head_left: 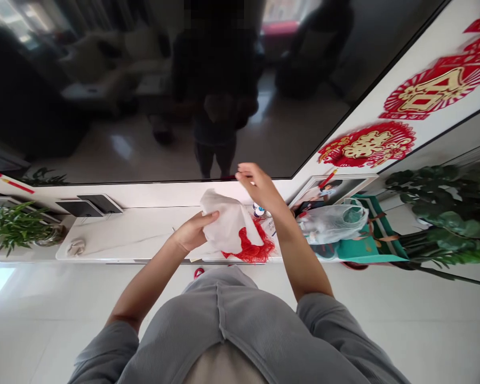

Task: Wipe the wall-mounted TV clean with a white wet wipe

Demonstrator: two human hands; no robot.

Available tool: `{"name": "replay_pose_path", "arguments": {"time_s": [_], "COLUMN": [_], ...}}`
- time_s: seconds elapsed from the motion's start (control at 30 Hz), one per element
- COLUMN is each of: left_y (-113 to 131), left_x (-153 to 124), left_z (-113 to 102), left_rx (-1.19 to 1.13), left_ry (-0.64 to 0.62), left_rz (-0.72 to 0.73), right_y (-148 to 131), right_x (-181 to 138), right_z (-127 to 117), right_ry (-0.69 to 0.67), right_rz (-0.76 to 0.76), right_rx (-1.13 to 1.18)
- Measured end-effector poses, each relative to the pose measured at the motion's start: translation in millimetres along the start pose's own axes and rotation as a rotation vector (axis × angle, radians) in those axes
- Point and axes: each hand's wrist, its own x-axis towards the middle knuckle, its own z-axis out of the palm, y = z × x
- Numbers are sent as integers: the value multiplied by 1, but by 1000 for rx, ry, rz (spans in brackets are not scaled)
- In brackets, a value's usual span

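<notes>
My left hand is closed on a white cloth, with the thumb lying over its left edge. The cloth hangs loosely bunched above the white TV cabinet. My right hand is raised to the right of the cloth, near the lower edge of the large black TV. Its fingers are loosely bent and apart from the thumb, and nothing shows in them. Red lacy material shows beside and below the cloth; whether it touches the cloth I cannot tell.
The white cabinet runs below the TV. A crumpled beige cloth and black panels are at left. At right are a framed photo, a clear plastic bag, a teal box and a leafy plant.
</notes>
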Motion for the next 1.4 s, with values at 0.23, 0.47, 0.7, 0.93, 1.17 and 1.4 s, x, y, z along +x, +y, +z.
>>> {"name": "replay_pose_path", "arguments": {"time_s": [0.23,0.47,0.7,0.93,1.17,1.4], "left_y": [-8,-15,-37,-49,-41,-35], "left_x": [-2,7,8,-5,-11,-11], "left_z": [2,11,4,-18,-20,-19], "left_rx": [-252,-309,-267,106,292,595], "left_ry": [219,282,275,460,624,790], "left_rz": [93,86,70,210,326,1088], "right_y": [73,81,84,87,75,29], "right_x": [-96,-125,-112,-112,-100,-77], "right_z": [16,71,72,35,32,13], "right_ry": [260,27,0,104,310,445], "right_rz": [284,590,700,554,303,-412], "right_rx": [284,530,940,848,630,289]}}
